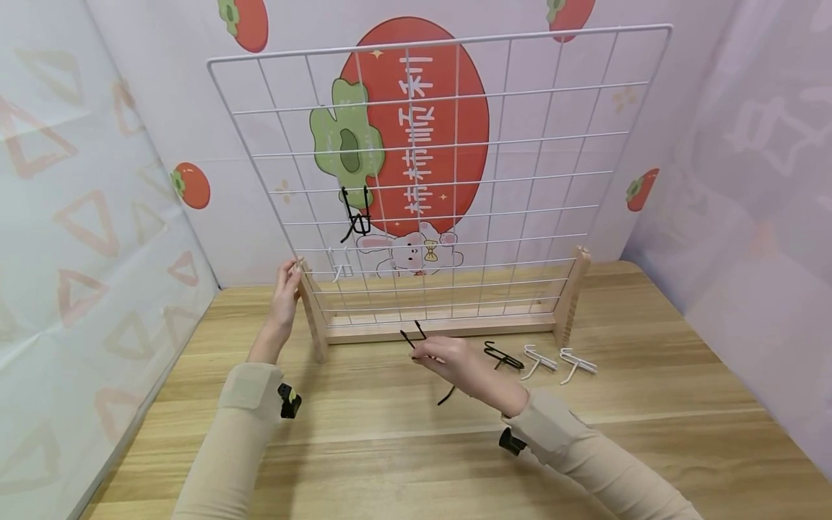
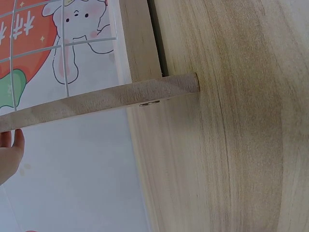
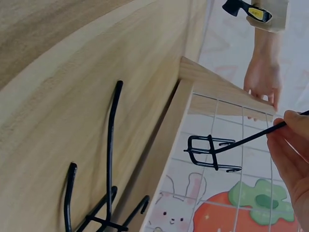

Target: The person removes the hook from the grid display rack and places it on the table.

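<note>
My right hand (image 1: 448, 361) pinches a black grid hook (image 3: 256, 136) in front of the grid's base, low over the table. Two black prongs rise past its fingertips in the head view, and the palm hides part of the hook. My left hand (image 1: 284, 300) holds the top of the wooden stand's (image 1: 313, 310) left leg. In the left wrist view, fingertips (image 2: 18, 140) meet the edge of that leg. A white wire grid (image 1: 435, 144) leans back in the stand. On its left side hang a black hook (image 1: 360, 224) and, lower, a white hook (image 1: 341, 272).
To the right of my right hand lie a black hook (image 1: 503, 355) and two white hooks (image 1: 539, 359), side by side on the wooden table (image 1: 390, 462). Behind the grid stands a printed cloth backdrop (image 1: 533, 238); another cloth wall (image 1: 97, 217) borders the table's left.
</note>
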